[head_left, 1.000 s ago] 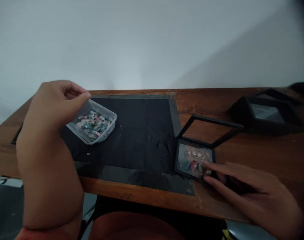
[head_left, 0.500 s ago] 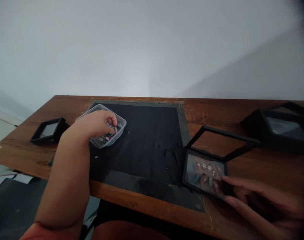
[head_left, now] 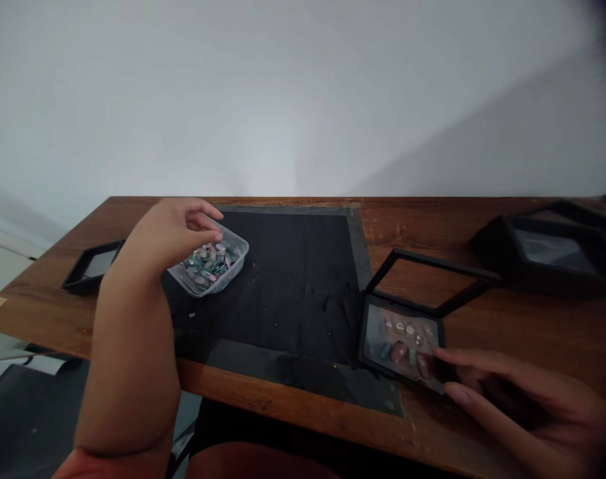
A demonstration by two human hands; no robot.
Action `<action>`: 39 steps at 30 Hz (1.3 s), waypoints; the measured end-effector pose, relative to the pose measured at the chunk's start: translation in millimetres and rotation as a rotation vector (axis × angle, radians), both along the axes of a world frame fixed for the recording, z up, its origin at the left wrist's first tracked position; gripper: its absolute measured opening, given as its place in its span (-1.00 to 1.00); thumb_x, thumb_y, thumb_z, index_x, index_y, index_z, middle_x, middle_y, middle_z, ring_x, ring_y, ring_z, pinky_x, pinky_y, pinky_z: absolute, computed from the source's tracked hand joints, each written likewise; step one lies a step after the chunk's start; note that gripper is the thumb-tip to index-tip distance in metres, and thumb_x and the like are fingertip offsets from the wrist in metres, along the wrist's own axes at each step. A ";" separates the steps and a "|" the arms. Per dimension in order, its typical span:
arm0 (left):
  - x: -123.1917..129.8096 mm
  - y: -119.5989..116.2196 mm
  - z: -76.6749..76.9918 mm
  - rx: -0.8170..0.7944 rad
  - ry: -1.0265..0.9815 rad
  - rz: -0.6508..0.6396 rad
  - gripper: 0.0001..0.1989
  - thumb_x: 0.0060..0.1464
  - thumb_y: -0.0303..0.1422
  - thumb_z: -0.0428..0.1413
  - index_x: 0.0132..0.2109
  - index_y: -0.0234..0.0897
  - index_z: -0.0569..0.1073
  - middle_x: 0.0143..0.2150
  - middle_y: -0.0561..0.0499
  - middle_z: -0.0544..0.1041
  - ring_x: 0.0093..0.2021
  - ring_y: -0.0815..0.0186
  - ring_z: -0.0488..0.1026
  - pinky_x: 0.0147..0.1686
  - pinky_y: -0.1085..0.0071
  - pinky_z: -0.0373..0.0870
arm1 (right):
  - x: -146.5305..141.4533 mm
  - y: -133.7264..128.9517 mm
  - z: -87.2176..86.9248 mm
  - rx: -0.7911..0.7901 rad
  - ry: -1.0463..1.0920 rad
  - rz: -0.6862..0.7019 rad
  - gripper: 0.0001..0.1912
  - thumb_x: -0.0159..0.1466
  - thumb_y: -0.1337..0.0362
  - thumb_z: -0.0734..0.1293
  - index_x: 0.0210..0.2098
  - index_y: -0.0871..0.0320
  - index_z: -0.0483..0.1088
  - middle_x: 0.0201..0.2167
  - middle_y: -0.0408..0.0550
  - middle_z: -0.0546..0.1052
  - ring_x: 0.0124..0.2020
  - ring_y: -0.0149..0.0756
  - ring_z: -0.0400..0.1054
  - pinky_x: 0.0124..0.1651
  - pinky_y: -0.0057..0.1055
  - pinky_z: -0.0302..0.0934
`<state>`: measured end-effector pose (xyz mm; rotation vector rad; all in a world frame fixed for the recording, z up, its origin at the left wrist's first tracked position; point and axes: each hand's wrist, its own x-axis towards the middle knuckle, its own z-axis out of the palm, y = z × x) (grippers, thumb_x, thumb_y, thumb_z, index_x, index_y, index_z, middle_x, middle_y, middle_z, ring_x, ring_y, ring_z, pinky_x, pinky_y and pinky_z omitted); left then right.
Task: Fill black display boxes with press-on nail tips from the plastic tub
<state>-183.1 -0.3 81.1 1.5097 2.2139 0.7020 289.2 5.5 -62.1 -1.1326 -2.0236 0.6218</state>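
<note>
Over the back left of a clear plastic tub [head_left: 241, 254], my left hand [head_left: 175, 229] hovers with thumb and fingers apart, and nothing shows between them. Many small pink, teal and silvery stones or beads [head_left: 207, 267] fill the tub. At the right, the thumb and index finger of my right hand [head_left: 522, 392] grip the right edge of a black-framed display case [head_left: 365, 332]. Its windowed lid [head_left: 445, 264] stands raised. Several pieces, small light ones in a back row and larger purplish and teal stones [head_left: 398, 351] in front, lie inside on the clear film.
A black mat [head_left: 283, 279] covers the middle of the wooden table [head_left: 402, 226], with a few tiny bits on it. Another black frame [head_left: 86, 273] stands left, beside my forearm. More black display cases [head_left: 547, 253] sit at the right rear, before a white wall [head_left: 283, 100].
My left hand has lifted up and back from the stones, uncovering more of them. The right hand keeps its place at the case's edge. The view has shifted slightly.
</note>
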 end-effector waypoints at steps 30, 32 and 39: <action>166.9 -31.4 -67.8 -0.336 -1.329 -0.637 -0.81 0.14 -0.45 0.44 -0.13 -0.15 0.64 -0.30 0.12 0.71 -0.41 0.51 0.60 -0.38 0.67 0.61 | -59.0 -32.5 58.3 0.320 0.088 0.292 -0.63 0.32 0.18 0.59 0.06 0.18 0.59 -0.25 -0.06 0.65 -0.31 -0.40 0.53 -0.29 -0.45 0.38; 167.8 -32.0 -67.5 -0.340 -1.257 -0.635 -0.83 0.13 -0.43 0.45 -0.16 -0.13 0.66 -0.31 0.13 0.70 -0.40 0.52 0.60 -0.38 0.72 0.58 | -60.3 -34.9 56.6 0.333 0.104 0.298 -0.69 0.36 0.16 0.56 0.01 0.20 0.61 -0.26 -0.06 0.65 -0.33 -0.42 0.51 -0.31 -0.46 0.36; 169.1 -34.8 -68.5 -0.409 -1.196 -0.645 -0.85 0.14 -0.40 0.44 -0.18 -0.12 0.64 -0.31 0.13 0.70 -0.40 0.54 0.59 -0.38 0.74 0.50 | -65.6 -39.5 43.8 0.346 0.183 0.336 -0.70 0.37 0.22 0.55 0.02 0.22 0.59 -0.30 -0.11 0.66 -0.39 -0.45 0.49 -0.33 -0.46 0.34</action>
